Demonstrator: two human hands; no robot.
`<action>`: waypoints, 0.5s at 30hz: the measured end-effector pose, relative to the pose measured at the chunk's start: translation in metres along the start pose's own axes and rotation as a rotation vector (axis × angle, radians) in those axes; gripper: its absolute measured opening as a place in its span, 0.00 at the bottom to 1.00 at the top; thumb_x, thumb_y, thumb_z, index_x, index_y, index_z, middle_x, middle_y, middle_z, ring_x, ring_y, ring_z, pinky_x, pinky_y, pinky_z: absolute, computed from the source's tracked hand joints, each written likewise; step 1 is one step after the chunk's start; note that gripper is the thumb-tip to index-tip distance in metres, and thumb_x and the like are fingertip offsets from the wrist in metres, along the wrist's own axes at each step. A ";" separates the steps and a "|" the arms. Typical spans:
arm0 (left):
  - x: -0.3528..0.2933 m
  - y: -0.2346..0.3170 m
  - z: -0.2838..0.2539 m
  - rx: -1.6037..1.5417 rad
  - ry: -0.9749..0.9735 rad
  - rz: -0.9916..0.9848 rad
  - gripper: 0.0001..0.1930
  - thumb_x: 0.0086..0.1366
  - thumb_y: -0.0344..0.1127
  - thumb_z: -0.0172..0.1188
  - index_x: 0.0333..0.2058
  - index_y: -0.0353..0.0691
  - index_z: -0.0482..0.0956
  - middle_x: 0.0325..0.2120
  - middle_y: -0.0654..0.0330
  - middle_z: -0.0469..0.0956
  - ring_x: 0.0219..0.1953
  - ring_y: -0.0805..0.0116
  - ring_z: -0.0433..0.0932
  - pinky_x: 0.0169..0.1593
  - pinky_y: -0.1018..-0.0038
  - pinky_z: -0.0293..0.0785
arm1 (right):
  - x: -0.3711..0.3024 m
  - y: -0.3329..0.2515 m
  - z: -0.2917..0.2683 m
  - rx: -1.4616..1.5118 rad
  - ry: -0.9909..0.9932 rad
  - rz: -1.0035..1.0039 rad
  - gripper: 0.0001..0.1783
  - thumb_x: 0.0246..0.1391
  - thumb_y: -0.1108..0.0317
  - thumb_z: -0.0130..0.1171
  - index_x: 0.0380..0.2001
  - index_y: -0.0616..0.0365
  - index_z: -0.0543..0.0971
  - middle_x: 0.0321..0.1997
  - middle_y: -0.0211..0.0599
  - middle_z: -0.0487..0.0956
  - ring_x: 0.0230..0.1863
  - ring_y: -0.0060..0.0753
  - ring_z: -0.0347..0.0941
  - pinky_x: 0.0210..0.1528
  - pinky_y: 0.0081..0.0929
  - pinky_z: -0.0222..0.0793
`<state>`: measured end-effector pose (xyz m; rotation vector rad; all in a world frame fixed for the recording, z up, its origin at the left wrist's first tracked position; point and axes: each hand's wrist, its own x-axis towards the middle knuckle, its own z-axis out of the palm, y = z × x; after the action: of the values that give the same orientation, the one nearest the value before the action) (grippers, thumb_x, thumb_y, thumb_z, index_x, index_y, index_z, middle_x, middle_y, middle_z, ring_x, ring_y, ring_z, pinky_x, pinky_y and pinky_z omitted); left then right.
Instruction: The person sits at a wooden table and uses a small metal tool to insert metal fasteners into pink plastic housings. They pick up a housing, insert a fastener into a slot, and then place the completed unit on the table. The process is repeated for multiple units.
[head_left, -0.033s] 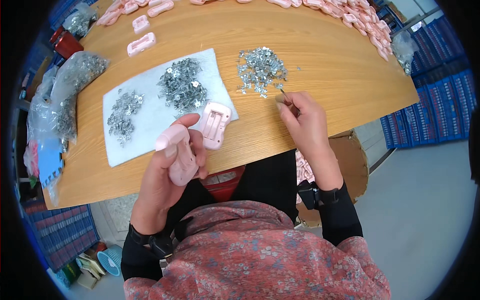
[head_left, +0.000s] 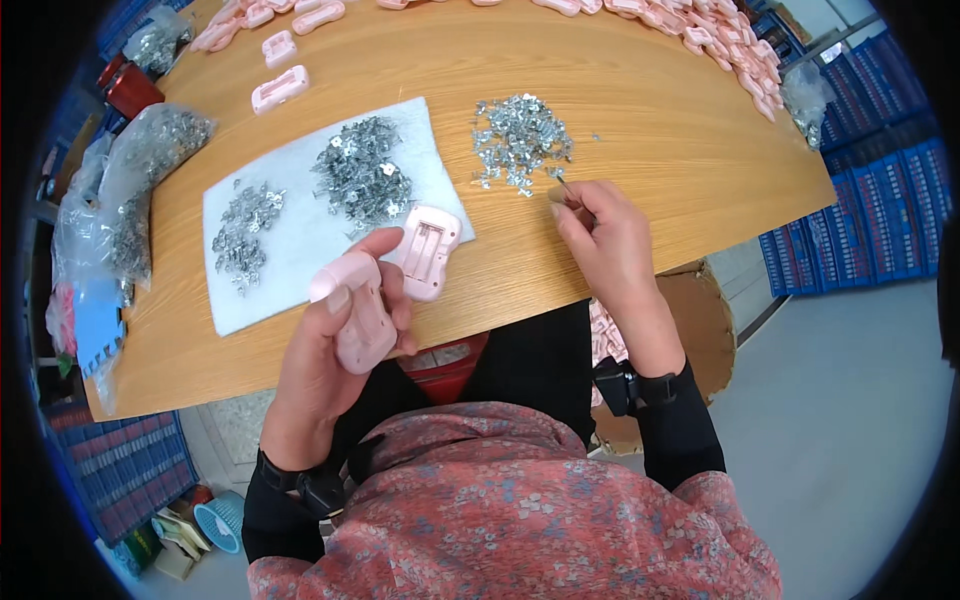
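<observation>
My left hand (head_left: 330,350) is closed round a pale pink plastic housing (head_left: 366,330), held tilted above the table's front edge. Just beyond its fingertips lies another pink housing (head_left: 428,255) with a long battery compartment, partly on the white mat (head_left: 300,294) and partly on bare wood. My right hand (head_left: 612,235) hovers over the wood with thumb and forefinger pinched. A thin dark tip (head_left: 563,182) sticks out of that pinch; its kind is hard to make out. Close to it lies a loose pile of small metal contact pieces (head_left: 522,140).
Two heaps of metal pieces (head_left: 365,175) lie on the mat. Clear bags of metal parts (head_left: 160,150) stand at the left edge. Many pink housings (head_left: 700,40) line the table's far edge. Blue crates (head_left: 870,220) stand at right, and a cardboard box (head_left: 705,320) sits below the table.
</observation>
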<state>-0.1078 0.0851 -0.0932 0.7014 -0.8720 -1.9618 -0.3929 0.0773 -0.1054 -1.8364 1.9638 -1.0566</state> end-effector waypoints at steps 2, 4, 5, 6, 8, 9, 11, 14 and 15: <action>0.002 -0.001 0.001 -0.011 0.041 -0.025 0.36 0.63 0.51 0.55 0.64 0.32 0.62 0.36 0.61 0.71 0.33 0.71 0.74 0.36 0.73 0.76 | 0.010 0.001 0.007 -0.004 0.016 -0.044 0.07 0.52 0.69 0.64 0.35 0.58 0.81 0.32 0.40 0.78 0.32 0.41 0.77 0.35 0.33 0.73; 0.004 -0.002 -0.003 0.016 -0.008 -0.032 0.37 0.64 0.52 0.54 0.64 0.31 0.62 0.33 0.60 0.72 0.33 0.70 0.75 0.36 0.72 0.76 | 0.018 -0.001 0.015 -0.050 0.018 -0.085 0.07 0.52 0.68 0.64 0.34 0.57 0.81 0.32 0.39 0.78 0.33 0.43 0.77 0.35 0.35 0.73; 0.005 -0.002 -0.004 0.029 -0.032 -0.036 0.37 0.64 0.53 0.54 0.64 0.31 0.62 0.32 0.60 0.72 0.32 0.70 0.75 0.36 0.72 0.76 | 0.022 -0.004 0.018 -0.097 0.012 -0.103 0.07 0.52 0.68 0.64 0.34 0.57 0.81 0.32 0.38 0.78 0.33 0.43 0.77 0.35 0.36 0.73; 0.005 -0.002 -0.004 0.027 -0.024 -0.053 0.36 0.64 0.51 0.54 0.64 0.31 0.63 0.31 0.60 0.73 0.32 0.70 0.75 0.36 0.72 0.76 | 0.026 -0.005 0.021 -0.140 0.004 -0.121 0.07 0.52 0.67 0.64 0.34 0.57 0.81 0.32 0.38 0.78 0.33 0.44 0.77 0.35 0.38 0.73; 0.004 -0.001 -0.003 0.022 -0.007 -0.086 0.34 0.65 0.48 0.54 0.63 0.30 0.63 0.30 0.60 0.73 0.31 0.69 0.76 0.37 0.73 0.76 | 0.030 -0.007 0.025 -0.234 -0.022 -0.139 0.07 0.52 0.66 0.64 0.33 0.56 0.81 0.32 0.38 0.79 0.33 0.45 0.77 0.34 0.38 0.73; 0.005 0.000 -0.003 0.036 -0.007 -0.094 0.33 0.66 0.46 0.55 0.63 0.30 0.64 0.30 0.59 0.74 0.31 0.69 0.76 0.36 0.73 0.76 | 0.031 -0.007 0.026 -0.283 -0.033 -0.146 0.08 0.52 0.65 0.64 0.33 0.56 0.81 0.32 0.37 0.79 0.33 0.46 0.77 0.34 0.39 0.73; 0.006 0.001 -0.002 0.064 -0.007 -0.110 0.29 0.66 0.41 0.55 0.62 0.30 0.65 0.32 0.59 0.75 0.33 0.70 0.77 0.36 0.73 0.76 | 0.030 -0.005 0.026 -0.248 -0.024 -0.131 0.08 0.51 0.66 0.65 0.32 0.57 0.81 0.30 0.37 0.78 0.30 0.42 0.76 0.32 0.35 0.72; 0.008 0.005 0.001 0.116 0.031 -0.144 0.24 0.67 0.35 0.56 0.58 0.31 0.68 0.34 0.57 0.76 0.34 0.70 0.78 0.37 0.74 0.75 | 0.023 -0.008 0.023 0.025 -0.034 -0.057 0.08 0.49 0.69 0.66 0.31 0.60 0.80 0.27 0.36 0.76 0.25 0.33 0.73 0.28 0.29 0.69; 0.011 0.005 0.003 0.116 0.028 -0.144 0.23 0.66 0.35 0.57 0.57 0.31 0.69 0.35 0.57 0.76 0.34 0.70 0.78 0.38 0.74 0.75 | 0.019 -0.011 0.022 0.153 -0.040 -0.019 0.08 0.49 0.70 0.67 0.30 0.61 0.79 0.26 0.36 0.75 0.24 0.30 0.72 0.27 0.27 0.68</action>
<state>-0.1134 0.0745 -0.0888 0.8793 -0.9466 -2.0349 -0.3741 0.0529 -0.1079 -1.7839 1.7940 -1.1333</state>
